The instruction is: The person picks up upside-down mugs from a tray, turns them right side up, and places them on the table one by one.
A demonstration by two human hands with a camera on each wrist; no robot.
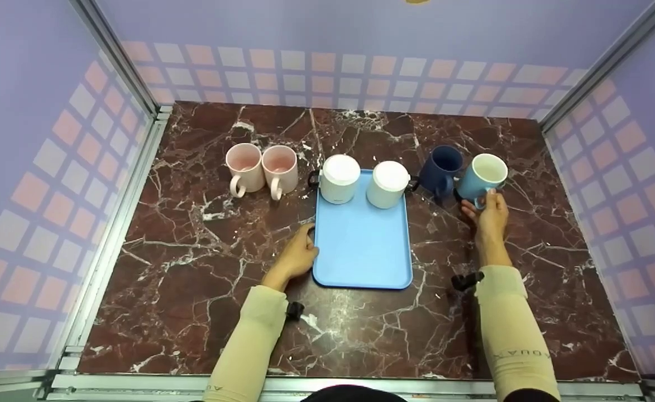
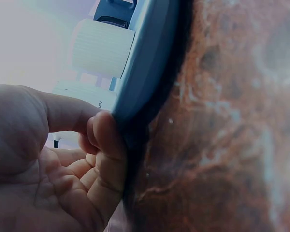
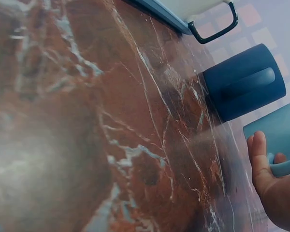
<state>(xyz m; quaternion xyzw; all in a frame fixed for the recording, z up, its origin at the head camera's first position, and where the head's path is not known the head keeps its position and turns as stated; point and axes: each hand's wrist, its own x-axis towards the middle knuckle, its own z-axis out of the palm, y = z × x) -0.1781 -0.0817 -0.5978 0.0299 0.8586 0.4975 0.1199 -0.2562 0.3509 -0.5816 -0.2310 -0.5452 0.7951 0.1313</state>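
On the left edge of a blue tray, my left hand pinches the rim between thumb and curled fingers; the left wrist view shows the hand at the tray's side. My right hand grips the handle of a light blue mug, which stands upright on the table. The right wrist view shows its fingers at the handle. Close by on the left is a dark blue mug. Two white lidded mugs with black handles stand on the tray's far end.
Two pink mugs stand side by side left of the tray, handles toward me. Everything rests on a dark red marbled table. Purple panels with checkered squares and metal rails enclose its back and sides.
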